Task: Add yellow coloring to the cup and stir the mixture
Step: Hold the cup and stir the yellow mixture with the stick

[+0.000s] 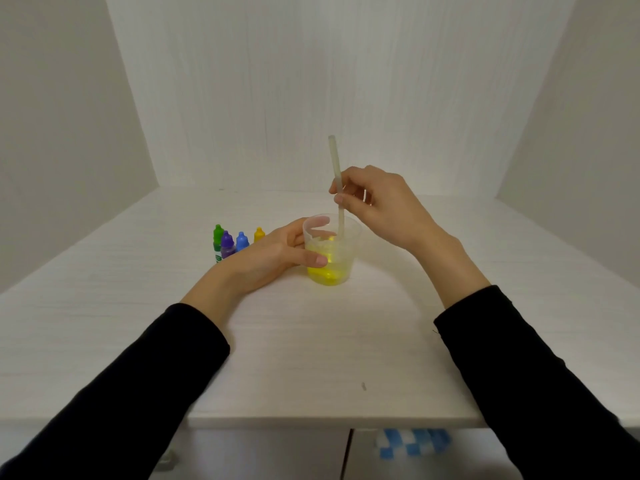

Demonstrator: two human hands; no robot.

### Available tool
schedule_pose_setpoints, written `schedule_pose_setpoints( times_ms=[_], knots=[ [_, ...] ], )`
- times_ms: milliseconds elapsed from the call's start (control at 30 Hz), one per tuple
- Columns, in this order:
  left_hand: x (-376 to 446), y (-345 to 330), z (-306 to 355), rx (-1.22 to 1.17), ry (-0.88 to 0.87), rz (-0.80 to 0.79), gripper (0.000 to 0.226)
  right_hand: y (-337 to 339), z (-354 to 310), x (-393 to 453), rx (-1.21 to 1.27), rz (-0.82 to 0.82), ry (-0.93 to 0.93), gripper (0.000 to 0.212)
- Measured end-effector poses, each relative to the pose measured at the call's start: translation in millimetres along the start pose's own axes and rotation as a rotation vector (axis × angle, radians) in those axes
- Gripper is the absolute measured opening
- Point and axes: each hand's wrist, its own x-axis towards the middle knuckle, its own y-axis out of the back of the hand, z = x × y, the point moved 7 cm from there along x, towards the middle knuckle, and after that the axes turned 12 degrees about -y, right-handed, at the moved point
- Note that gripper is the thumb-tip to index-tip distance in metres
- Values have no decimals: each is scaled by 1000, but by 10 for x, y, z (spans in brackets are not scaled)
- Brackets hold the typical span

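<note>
A clear plastic cup [341, 252] stands on the white table [311, 358] near its middle, holding a yellow mixture in its lower half. My left hand [273, 258] wraps around the cup's left side, thumb across its front. My right hand [377, 202] pinches a pale translucent stirring stick [335, 161] that stands nearly upright, its lower end inside the cup. The yellow coloring bottle [259, 234] stands upright behind my left hand, partly hidden by it.
Green [218, 237], purple [227, 244] and blue [242, 241] coloring bottles stand in a row left of the yellow one. White walls close the table in at the back and both sides. The table's front edge runs below my forearms.
</note>
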Motion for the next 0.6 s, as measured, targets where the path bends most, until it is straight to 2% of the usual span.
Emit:
schedule_pose_setpoints(
  times_ms=[233,500,600],
  knots=[
    [-12,6,-9,18,7,-11,79,46,-16,-15,-3,-40,-44,9],
    [-9,4,-2,23,6,-6,80,7,-90,-80,237,-102,-81,7],
    [-4,-5,12,33,-7,-22,71,-19,-125,-88,320,-98,-81,5]
  ],
)
